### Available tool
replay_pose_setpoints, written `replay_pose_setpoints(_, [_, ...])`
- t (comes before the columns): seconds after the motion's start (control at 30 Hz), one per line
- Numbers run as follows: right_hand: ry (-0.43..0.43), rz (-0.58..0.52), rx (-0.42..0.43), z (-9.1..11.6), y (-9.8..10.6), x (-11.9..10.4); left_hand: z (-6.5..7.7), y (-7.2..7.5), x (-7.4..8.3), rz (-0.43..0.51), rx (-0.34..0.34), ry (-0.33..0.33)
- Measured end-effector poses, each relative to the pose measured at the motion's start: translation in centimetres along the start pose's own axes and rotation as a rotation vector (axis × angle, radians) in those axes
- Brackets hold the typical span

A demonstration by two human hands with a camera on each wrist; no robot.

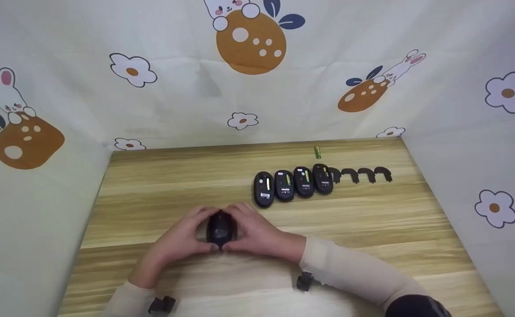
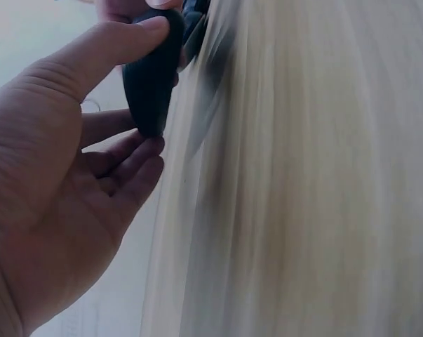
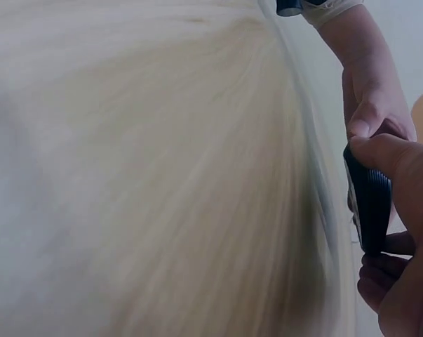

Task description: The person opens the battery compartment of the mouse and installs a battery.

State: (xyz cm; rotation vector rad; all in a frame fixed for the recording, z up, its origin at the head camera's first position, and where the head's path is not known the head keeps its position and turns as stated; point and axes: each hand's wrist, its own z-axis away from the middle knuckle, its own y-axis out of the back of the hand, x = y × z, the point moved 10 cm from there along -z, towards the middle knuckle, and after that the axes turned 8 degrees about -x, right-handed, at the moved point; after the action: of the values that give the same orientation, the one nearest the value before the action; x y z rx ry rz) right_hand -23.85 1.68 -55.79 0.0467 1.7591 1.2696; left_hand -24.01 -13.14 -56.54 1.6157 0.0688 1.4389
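Between both hands is a black computer mouse, its smooth top facing up in the head view. My left hand grips its left side, with the thumb at the near end and the fingers at the far end. From the other side my right hand grips it the same way. In the left wrist view the mouse appears edge-on, pinched between thumb and fingertips. The right wrist view shows the ribbed side of the mouse under the right thumb. Its underside is hidden in the head view.
Several upside-down mice stand in a row, starting with the leftmost mouse, with open battery slots holding batteries. Right of them lie several dark curved covers. A loose green battery lies behind. Patterned cloth walls enclose the wooden table.
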Motion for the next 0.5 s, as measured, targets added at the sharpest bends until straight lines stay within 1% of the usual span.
replay_pose_setpoints(0.13, [0.027, -0.010, 0.025, 0.8, 0.9, 0.4, -0.6, -0.4, 0.8, -0.006, 0.013, -0.021])
replay_pose_setpoints(0.27, [0.045, -0.021, 0.046, 1.7, 1.5, 1.0, -1.1, -0.9, 1.4, 0.005, 0.008, -0.031])
replay_pose_setpoints(0.37, [0.045, -0.034, 0.056, 2.4, 2.0, 1.3, -1.6, -1.2, 1.9, 0.012, 0.005, -0.048])
replay_pose_setpoints(0.5, [0.034, -0.050, 0.062, 3.2, 2.8, 1.5, -2.1, -1.5, 2.6, -0.006, 0.015, -0.079])
